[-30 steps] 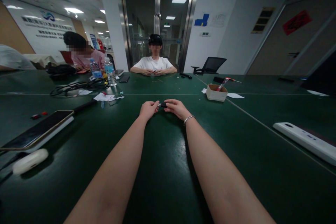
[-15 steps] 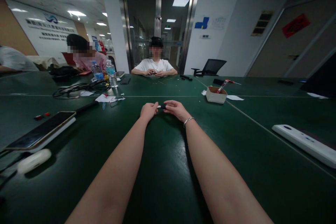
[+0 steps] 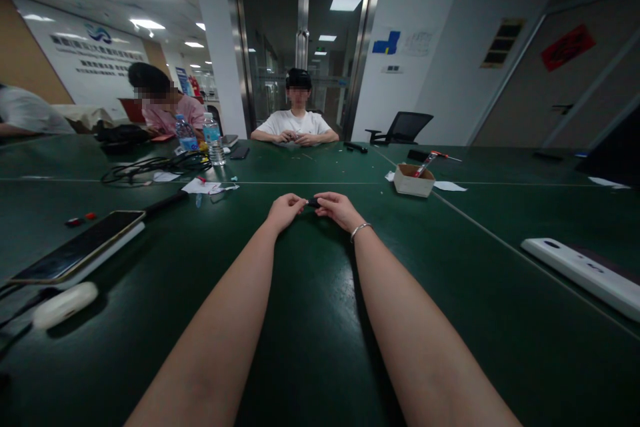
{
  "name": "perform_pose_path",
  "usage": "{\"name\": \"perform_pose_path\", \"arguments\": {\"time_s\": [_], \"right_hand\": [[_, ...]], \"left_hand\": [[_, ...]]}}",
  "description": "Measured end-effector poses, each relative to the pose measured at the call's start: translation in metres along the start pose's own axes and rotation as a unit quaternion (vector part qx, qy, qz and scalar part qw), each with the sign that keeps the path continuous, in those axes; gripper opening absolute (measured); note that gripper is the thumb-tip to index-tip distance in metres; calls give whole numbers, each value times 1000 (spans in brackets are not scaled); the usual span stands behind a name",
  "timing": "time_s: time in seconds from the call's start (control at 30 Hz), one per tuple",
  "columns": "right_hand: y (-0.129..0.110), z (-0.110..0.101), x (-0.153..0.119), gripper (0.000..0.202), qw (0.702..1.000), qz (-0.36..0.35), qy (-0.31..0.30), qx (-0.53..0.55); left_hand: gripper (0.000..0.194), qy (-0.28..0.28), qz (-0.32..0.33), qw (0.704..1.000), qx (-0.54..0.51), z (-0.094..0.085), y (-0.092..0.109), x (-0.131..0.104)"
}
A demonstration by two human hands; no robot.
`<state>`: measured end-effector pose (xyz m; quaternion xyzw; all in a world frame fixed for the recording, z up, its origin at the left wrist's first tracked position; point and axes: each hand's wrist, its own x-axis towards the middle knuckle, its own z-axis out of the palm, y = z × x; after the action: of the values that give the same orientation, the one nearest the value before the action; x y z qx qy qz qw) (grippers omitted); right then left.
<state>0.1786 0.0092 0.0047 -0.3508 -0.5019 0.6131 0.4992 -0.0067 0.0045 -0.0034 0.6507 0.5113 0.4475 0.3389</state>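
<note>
left hand (image 3: 285, 211) | right hand (image 3: 342, 211) | both pinched closed on small black object (image 3: 313, 203) (opposite ends)

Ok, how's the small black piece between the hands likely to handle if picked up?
Probably stiff: the black piece shows no sag between the left hand and right hand. Likely light, given it's smaller than either hand. Might be fiddly to grip: only a short length shows between the fingers.

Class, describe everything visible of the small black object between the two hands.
Pinched over the green table by the left hand and right hand, the small black object lies sideways, roughly level. Its body looks like plastic, with a paler bit towards the left hand. Its ends and full shape are hidden.
</note>
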Motion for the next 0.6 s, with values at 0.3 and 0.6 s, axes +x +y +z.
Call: {"name": "perform_pose_path", "arguments": {"time_s": [0.3, 0.6], "right_hand": [[2, -2, 3, 12, 1000, 2, -8, 2], [0, -1, 1, 12, 1000, 9, -12, 0]], "left_hand": [[25, -14, -16, 998, -59, 1, 2, -1], [28, -20, -21, 999, -38, 1, 6, -1]]}}
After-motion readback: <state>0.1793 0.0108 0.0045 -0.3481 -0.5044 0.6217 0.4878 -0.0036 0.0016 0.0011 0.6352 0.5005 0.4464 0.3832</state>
